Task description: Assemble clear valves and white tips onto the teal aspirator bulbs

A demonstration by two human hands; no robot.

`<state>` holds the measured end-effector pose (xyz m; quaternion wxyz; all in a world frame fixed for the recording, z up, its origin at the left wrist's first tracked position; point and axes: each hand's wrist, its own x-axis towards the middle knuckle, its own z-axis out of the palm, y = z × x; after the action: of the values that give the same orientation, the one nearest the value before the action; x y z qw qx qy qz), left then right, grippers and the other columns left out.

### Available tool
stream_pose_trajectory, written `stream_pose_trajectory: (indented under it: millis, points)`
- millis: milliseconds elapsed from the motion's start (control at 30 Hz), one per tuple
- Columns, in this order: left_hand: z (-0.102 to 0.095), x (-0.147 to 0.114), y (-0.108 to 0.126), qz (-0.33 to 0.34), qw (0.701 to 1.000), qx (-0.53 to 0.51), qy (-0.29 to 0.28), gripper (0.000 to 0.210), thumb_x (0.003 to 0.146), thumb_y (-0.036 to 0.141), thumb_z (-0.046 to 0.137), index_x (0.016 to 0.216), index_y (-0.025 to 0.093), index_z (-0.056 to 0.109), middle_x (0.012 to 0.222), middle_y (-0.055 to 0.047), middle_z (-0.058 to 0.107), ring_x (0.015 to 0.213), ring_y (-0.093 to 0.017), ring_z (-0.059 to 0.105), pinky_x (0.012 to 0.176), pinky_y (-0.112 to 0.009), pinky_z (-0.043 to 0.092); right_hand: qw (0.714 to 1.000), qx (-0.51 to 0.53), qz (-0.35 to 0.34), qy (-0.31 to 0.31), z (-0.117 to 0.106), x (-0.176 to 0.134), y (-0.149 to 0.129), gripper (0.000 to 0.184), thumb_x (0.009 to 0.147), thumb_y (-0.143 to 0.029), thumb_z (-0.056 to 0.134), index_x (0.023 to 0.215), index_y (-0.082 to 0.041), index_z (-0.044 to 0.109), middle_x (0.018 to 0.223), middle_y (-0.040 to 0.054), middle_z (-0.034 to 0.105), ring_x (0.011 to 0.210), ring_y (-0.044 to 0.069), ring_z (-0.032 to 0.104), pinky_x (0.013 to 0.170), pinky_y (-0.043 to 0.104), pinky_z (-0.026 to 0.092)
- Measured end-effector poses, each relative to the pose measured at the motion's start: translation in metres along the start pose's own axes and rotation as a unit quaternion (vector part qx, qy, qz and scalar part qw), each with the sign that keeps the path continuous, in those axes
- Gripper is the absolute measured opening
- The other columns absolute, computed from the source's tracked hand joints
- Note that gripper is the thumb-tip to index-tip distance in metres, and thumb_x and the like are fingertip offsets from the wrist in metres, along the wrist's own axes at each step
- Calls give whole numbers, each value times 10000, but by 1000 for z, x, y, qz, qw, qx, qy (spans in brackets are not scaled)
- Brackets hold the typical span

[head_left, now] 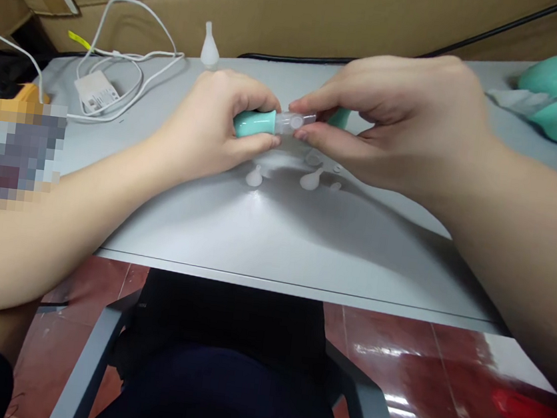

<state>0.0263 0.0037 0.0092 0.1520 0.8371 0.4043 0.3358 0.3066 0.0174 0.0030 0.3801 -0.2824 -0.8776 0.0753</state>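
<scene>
My left hand (218, 118) is wrapped round the teal body of a nasal aspirator (255, 124), held level just above the table. With thumb and fingertips my right hand (394, 118) pinches the clear tube section (291, 123) at its right end. Behind those fingers shows another teal part (339, 117); whether it joins the tube is hidden. Under the hands lie two small white soft nozzles, a left one (254, 177) and a right one (311, 179), beside a clear round piece (314, 158) and tiny pale discs (335, 186).
A taller white nozzle (210, 47) stands at the back of the grey table (235, 237). Back left are a white adapter (95, 91) and looped cable. Teal bulbs (555, 74) with plastic wrap sit back right. Cardboard (290, 16) walls the rear edge.
</scene>
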Motion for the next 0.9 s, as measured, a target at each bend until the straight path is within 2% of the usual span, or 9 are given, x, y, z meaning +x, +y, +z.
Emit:
stream_pose_trajectory:
  millis: [133, 233, 367, 567, 700, 800, 900]
  points:
    - [2, -1, 4, -13, 1000, -16, 24, 72, 888, 340, 937, 903, 315, 871, 974, -46, 910, 1031, -363, 832, 1096, -586, 722, 1000, -17, -11, -1, 2, 0, -1, 100, 1143, -396, 855, 1187, -407, 944, 1176, -19, 964, 1131, 310, 931, 1003, 476, 751]
    - [3, 0, 4, -19, 999, -13, 29, 126, 885, 418, 924, 846, 334, 837, 901, -51, 863, 950, -365, 799, 994, -599, 696, 999, -11, -41, 10, 5, 1, 4, 89, 1107, -428, 865, 1163, -398, 927, 1104, -36, 956, 1028, 272, 921, 876, 440, 731]
    - [3, 1, -1, -12, 1000, -1, 27, 237, 841, 498, 929, 763, 368, 747, 818, -53, 796, 880, -377, 764, 883, -590, 643, 999, 10, -30, 5, 6, 2, 9, 69, 1090, -401, 884, 1133, -399, 939, 1085, -38, 962, 1019, 293, 928, 889, 466, 737]
    - [1, 1, -5, -1, 999, 33, 16, 250, 869, 482, 959, 805, 354, 754, 854, -51, 812, 923, -350, 745, 932, -595, 604, 999, 19, -28, -1, 5, 0, 6, 128, 1101, -310, 856, 1149, -388, 944, 1135, -40, 970, 1062, 293, 933, 947, 474, 724]
    - [1, -2, -4, 18, 999, 42, 9, 129, 904, 400, 942, 902, 334, 831, 929, -61, 861, 964, -364, 797, 979, -594, 636, 999, 29, -38, -12, 5, 0, 7, 125, 1095, -313, 873, 1166, -384, 947, 1122, -45, 974, 1032, 272, 938, 885, 438, 718]
    - [1, -5, -3, 31, 998, 55, 3, 31, 956, 297, 902, 979, 308, 884, 994, -63, 898, 1049, -364, 833, 1075, -576, 677, 999, 34, -8, -30, 3, 1, 5, 120, 1129, -319, 858, 1154, -387, 954, 1155, -25, 984, 1065, 261, 941, 917, 421, 724]
    - [1, -7, -4, 45, 997, 62, 4, 103, 939, 252, 900, 1028, 297, 926, 1034, -63, 926, 1093, -366, 832, 1095, -561, 685, 998, 43, 16, -40, 1, 1, -1, 114, 1119, -322, 877, 1133, -393, 965, 1164, -11, 986, 1092, 277, 942, 961, 428, 736]
